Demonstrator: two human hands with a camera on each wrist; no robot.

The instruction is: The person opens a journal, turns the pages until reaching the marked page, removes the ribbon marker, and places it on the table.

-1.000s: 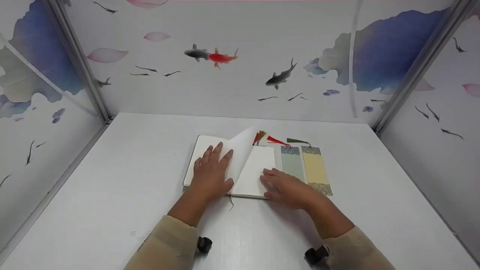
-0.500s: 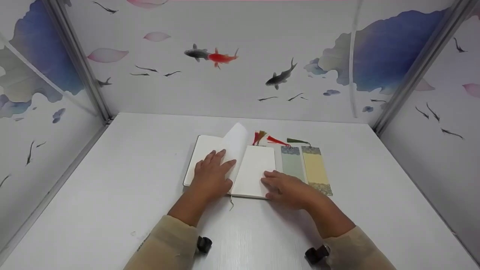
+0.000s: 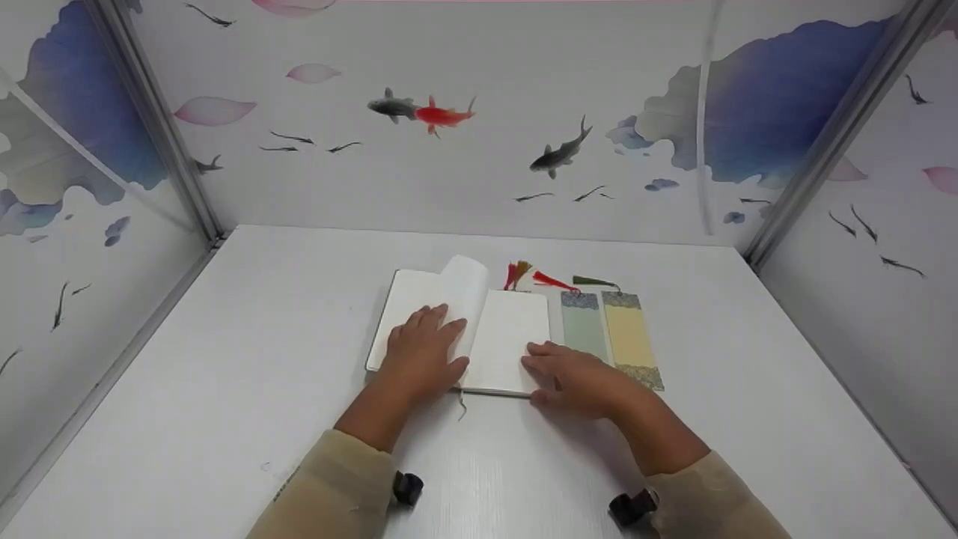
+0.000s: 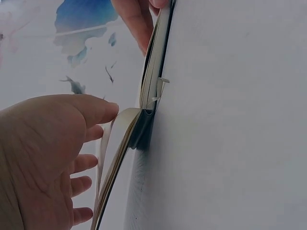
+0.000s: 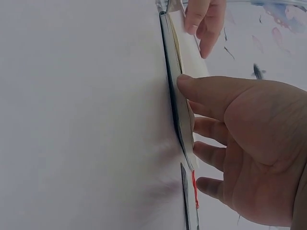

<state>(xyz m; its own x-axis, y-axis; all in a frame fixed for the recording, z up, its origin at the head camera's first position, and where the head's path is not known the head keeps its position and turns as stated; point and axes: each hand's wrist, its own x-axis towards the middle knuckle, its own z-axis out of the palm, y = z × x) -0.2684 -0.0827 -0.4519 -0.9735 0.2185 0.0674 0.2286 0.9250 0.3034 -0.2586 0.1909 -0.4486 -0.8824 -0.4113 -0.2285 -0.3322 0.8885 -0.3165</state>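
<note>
An open notebook [image 3: 516,322] with blank white pages lies on the table. One loose page [image 3: 465,277] curves up beside the spine and leans over the left side. My left hand [image 3: 423,355] presses on that page and the left side, fingers extended; its thumb lies near the spine. At the lower right corner of the notebook, my right hand [image 3: 576,378] rests with fingertips on the page. In the right wrist view its thumb [image 5: 192,88] touches the edge of the page block. A thin ribbon [image 3: 462,408] trails from the spine toward me.
Right of the notebook lie a green bookmark [image 3: 582,326] and a yellow bookmark [image 3: 627,329], both tasselled. A red and olive tassel [image 3: 516,275] shows past the notebook's top edge. Printed panels wall the white table [image 3: 224,359] at the back and sides.
The raised page has swung left and lowered toward the left side. My left hand has slid slightly toward me with it. The right hand has barely moved.
</note>
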